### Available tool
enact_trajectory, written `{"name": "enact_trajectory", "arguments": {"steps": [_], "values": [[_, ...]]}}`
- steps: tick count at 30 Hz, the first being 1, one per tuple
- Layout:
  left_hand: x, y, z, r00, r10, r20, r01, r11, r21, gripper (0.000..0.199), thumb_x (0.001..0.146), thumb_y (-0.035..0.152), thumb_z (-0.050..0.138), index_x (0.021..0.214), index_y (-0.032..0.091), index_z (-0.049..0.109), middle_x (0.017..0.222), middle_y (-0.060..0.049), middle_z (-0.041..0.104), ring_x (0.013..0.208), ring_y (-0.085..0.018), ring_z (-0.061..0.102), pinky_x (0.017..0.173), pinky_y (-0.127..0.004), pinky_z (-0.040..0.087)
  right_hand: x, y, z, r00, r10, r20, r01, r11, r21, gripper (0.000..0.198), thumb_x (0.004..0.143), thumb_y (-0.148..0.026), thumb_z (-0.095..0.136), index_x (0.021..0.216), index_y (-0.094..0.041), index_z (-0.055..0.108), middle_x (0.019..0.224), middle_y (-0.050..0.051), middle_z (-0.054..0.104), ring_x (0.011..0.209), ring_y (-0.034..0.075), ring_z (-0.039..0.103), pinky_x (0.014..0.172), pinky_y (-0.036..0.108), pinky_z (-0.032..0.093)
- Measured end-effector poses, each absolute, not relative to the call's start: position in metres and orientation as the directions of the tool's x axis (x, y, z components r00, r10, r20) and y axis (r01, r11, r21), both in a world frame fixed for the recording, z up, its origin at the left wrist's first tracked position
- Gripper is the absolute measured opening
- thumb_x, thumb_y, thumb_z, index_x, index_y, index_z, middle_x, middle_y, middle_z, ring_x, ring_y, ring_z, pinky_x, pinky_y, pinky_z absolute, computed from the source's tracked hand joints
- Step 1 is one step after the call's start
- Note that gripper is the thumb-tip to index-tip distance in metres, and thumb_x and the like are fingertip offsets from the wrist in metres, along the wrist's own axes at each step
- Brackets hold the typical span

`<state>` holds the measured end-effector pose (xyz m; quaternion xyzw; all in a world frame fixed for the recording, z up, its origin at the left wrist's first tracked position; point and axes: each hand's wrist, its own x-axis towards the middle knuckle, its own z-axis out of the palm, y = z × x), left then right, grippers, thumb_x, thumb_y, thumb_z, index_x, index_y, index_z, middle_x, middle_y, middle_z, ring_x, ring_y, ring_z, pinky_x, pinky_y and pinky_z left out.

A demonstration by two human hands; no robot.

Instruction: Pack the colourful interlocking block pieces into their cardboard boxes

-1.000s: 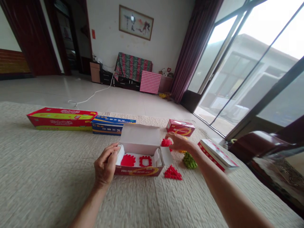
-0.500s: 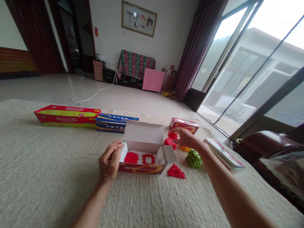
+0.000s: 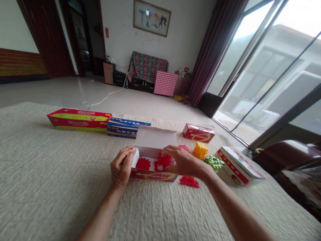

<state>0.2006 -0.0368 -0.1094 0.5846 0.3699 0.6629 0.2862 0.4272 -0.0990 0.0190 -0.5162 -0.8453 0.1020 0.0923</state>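
An open red box (image 3: 152,175) with a white inside stands before me, its lid raised at the back. My left hand (image 3: 121,166) is closed on its left end, fingers at the white side flap (image 3: 135,157). Over the box's right half, my right hand (image 3: 182,161) pinches a flat red toothed piece (image 3: 165,159). Beneath that, a red frame-shaped piece (image 3: 157,166) is partly hidden. Another red toothed piece (image 3: 143,164) lies in the box's left half. Outside, a red triangular piece (image 3: 190,181) rests at the right front, and a red piece (image 3: 184,148) shows behind my right hand.
To the right are a yellow toothed cube (image 3: 200,150), a green toothed piece (image 3: 214,163) and a white-and-red box (image 3: 232,167). Behind stand a small red box (image 3: 198,133), a blue box (image 3: 122,129) and a long red-green box (image 3: 80,121), all on a quilted cover (image 3: 75,174).
My right hand has come from the red pieces at the right to over the box, bringing a red toothed piece. My left hand keeps hold of the box's left end.
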Motion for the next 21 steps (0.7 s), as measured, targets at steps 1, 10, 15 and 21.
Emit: {"name": "enact_trajectory", "arguments": {"steps": [1, 10, 15, 21], "values": [[0.201, -0.037, -0.109, -0.154, 0.812, 0.562, 0.049, -0.562, 0.826, 0.019, 0.085, 0.028, 0.055, 0.087, 0.018, 0.071, 0.109, -0.008, 0.071, 0.108, -0.024, 0.064, 0.097, -0.038, 0.048, 0.428, -0.099, 0.018, -0.448, 0.892, 0.049, 0.855, 0.444, -0.267, 0.031, 0.075, -0.019, 0.066, 0.106, -0.02, 0.061, 0.108, 0.007, 0.064, 0.097, 0.019, 0.06, 0.089, 0.031, 0.048], [0.201, -0.039, -0.106, -0.151, 0.816, 0.558, 0.044, -0.558, 0.828, 0.019, 0.085, 0.028, 0.055, 0.086, 0.018, 0.071, 0.109, -0.009, 0.07, 0.107, -0.023, 0.064, 0.097, -0.038, 0.048, 0.432, -0.104, 0.021, -0.429, 0.896, 0.112, 0.845, 0.442, -0.303, 0.027, 0.075, -0.016, 0.065, 0.101, -0.02, 0.06, 0.11, 0.006, 0.062, 0.093, 0.017, 0.06, 0.085, 0.03, 0.05], [0.201, -0.038, -0.107, -0.143, 0.819, 0.556, 0.047, -0.555, 0.83, 0.019, 0.086, 0.028, 0.055, 0.088, 0.018, 0.071, 0.11, -0.008, 0.07, 0.108, -0.023, 0.063, 0.097, -0.037, 0.048, 0.463, -0.103, 0.032, -0.303, 0.909, 0.286, 0.887, 0.379, -0.265, 0.019, 0.083, -0.021, 0.059, 0.102, -0.022, 0.061, 0.11, 0.005, 0.065, 0.098, 0.019, 0.062, 0.088, 0.034, 0.048], [0.201, -0.039, -0.107, -0.15, 0.815, 0.56, 0.059, -0.558, 0.828, 0.02, 0.086, 0.03, 0.054, 0.088, 0.018, 0.07, 0.11, -0.008, 0.07, 0.108, -0.023, 0.063, 0.096, -0.036, 0.049, 0.525, -0.08, 0.022, -0.11, 0.976, 0.188, 0.973, 0.144, -0.181, 0.033, 0.075, -0.011, 0.057, 0.105, -0.02, 0.064, 0.111, 0.009, 0.068, 0.1, 0.023, 0.064, 0.088, 0.037, 0.049]]}}
